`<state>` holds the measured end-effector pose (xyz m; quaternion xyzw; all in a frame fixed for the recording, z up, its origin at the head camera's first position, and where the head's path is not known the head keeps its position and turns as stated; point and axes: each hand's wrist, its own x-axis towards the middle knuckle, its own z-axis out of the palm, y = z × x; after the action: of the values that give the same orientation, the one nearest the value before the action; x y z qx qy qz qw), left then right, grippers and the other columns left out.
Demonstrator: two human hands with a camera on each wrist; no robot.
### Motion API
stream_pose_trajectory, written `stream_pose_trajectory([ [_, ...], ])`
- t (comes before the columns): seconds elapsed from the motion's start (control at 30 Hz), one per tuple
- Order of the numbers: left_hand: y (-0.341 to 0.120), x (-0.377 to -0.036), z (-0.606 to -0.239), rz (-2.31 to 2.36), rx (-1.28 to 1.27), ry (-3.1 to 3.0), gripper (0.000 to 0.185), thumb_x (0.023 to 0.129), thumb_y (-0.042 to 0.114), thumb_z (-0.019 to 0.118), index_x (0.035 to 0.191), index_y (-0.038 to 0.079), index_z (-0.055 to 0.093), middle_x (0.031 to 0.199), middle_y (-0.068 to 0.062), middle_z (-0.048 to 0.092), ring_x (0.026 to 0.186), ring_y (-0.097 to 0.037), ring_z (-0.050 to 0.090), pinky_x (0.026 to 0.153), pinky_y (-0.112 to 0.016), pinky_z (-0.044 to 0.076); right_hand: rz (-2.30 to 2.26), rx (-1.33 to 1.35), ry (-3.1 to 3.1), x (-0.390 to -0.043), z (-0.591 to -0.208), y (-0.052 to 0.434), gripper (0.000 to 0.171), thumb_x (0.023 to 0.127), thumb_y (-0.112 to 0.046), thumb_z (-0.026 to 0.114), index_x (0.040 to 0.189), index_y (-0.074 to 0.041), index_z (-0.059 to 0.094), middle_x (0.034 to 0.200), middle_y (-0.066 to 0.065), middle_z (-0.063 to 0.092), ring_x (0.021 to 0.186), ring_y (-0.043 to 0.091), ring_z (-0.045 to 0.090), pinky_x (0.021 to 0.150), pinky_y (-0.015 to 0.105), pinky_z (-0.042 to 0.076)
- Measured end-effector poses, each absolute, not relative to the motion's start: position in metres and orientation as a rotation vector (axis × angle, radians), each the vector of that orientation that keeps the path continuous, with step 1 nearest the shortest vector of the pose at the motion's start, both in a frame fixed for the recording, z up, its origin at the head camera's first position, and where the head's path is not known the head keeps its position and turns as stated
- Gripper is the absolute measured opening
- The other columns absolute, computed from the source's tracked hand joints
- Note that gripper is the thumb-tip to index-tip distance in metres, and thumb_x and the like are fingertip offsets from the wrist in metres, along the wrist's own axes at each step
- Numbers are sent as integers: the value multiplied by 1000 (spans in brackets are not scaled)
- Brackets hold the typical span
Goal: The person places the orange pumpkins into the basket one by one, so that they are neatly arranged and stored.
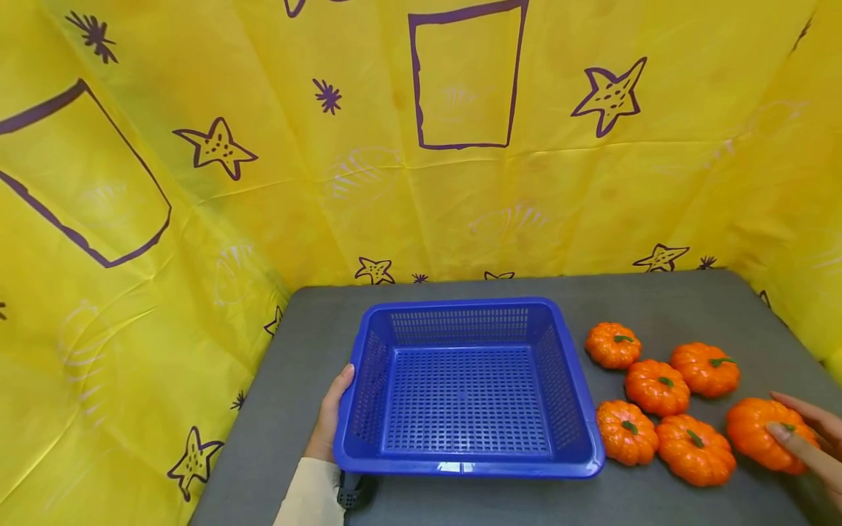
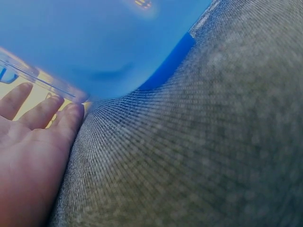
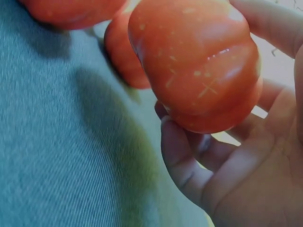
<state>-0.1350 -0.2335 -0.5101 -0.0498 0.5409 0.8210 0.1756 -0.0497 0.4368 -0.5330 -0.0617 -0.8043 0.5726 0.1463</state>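
We look down on a grey worktop (image 1: 658, 299) backed by yellow cloth (image 1: 263, 146) printed with purple stars and rectangles. At the centre sits a blue plastic basket (image 1: 468, 467) with perforated walls and floor. Our left hand (image 1: 329, 420) lies at the basket's nine o'clock side, flat against its outer wall, fingers (image 2: 45, 111) straight and resting along the rim rather than curled round it; the left wrist view shows the fingertips just under the blue edge.

At the basket's three o'clock lie six small orange pumpkins with green stems. Five sit loose in a cluster: one (image 1: 613, 345) nearest the back, two (image 1: 656, 387) (image 1: 704, 369) in the middle, two (image 1: 627, 432) (image 1: 695, 449) toward us. The sixth pumpkin (image 1: 766, 435) lies farthest out, at about four o'clock from the basket, in our right hand (image 1: 812, 438). The right wrist view shows the fingers (image 3: 182, 165) curled beneath it and the thumb over the top; whether it is lifted off the worktop seems likely, but we cannot be sure.
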Motion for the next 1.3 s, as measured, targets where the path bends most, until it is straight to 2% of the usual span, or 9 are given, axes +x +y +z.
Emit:
stream_pose_trajectory([
  [0.1, -232, -135, -509, 2326, -138, 1528, 77, 109, 62, 48, 167, 12, 38, 144, -21, 63, 115, -32, 68, 90, -47, 58, 1615, -196, -2330, -53, -527, 434, 70, 105, 8, 61, 128, -58, 60, 115, -38, 57, 94, -17, 56, 67, 8, 47],
  [0.33, -231, -136, -508, 2329, -154, 1545, 79, 108, 64, 49, 167, 12, 40, 144, -22, 63, 114, -32, 68, 89, -47, 59, 1618, -133, -2272, -58, -515, 426, 70, 103, 11, 62, 135, -51, 60, 115, -34, 60, 93, -14, 60, 66, 8, 49],
  [0.47, -231, -137, -509, 2328, -145, 1540, 79, 109, 63, 48, 167, 10, 39, 142, -21, 64, 113, -31, 68, 89, -47, 59, 1461, -194, -2353, -59, -501, 415, 71, 105, 3, 65, 146, -52, 49, 115, -36, 53, 93, -17, 54, 67, 6, 45],
  [0.53, -232, -137, -509, 2328, -145, 1537, 79, 109, 62, 48, 166, 9, 39, 140, -20, 66, 111, -31, 69, 88, -46, 59, 1434, -181, -2343, -60, -494, 408, 73, 104, 5, 66, 152, -47, 47, 117, -33, 53, 94, -17, 55, 68, 6, 46],
  [0.73, -234, -137, -511, 2328, -146, 1529, 81, 108, 64, 49, 167, 10, 38, 142, -20, 65, 112, -31, 69, 89, -47, 59, 1442, -60, -2321, -64, -477, 383, 73, 102, 14, 64, 149, -41, 51, 122, -26, 58, 99, -11, 59, 69, 8, 50],
  [0.93, -234, -137, -513, 2329, -142, 1522, 80, 108, 64, 49, 167, 10, 39, 143, -21, 64, 114, -32, 69, 91, -48, 59, 1447, -14, -2401, -64, -468, 363, 67, 105, 9, 65, 157, -31, 50, 129, -23, 55, 105, -9, 58, 75, 9, 49],
  [1.2, -234, -137, -514, 2343, -130, 1540, 77, 108, 62, 49, 166, 12, 40, 143, -21, 64, 113, -31, 68, 90, -47, 59, 1504, -38, -2403, -68, -455, 347, 60, 105, 4, 68, 154, -28, 54, 121, -24, 63, 100, -7, 65, 72, 13, 54],
  [1.3, -234, -136, -515, 2341, -133, 1554, 77, 108, 62, 50, 167, 12, 40, 144, -20, 64, 114, -31, 68, 90, -48, 58, 1627, 40, -2325, -70, -450, 341, 58, 105, 9, 66, 154, -19, 56, 123, -17, 67, 101, -1, 67, 71, 18, 58],
])
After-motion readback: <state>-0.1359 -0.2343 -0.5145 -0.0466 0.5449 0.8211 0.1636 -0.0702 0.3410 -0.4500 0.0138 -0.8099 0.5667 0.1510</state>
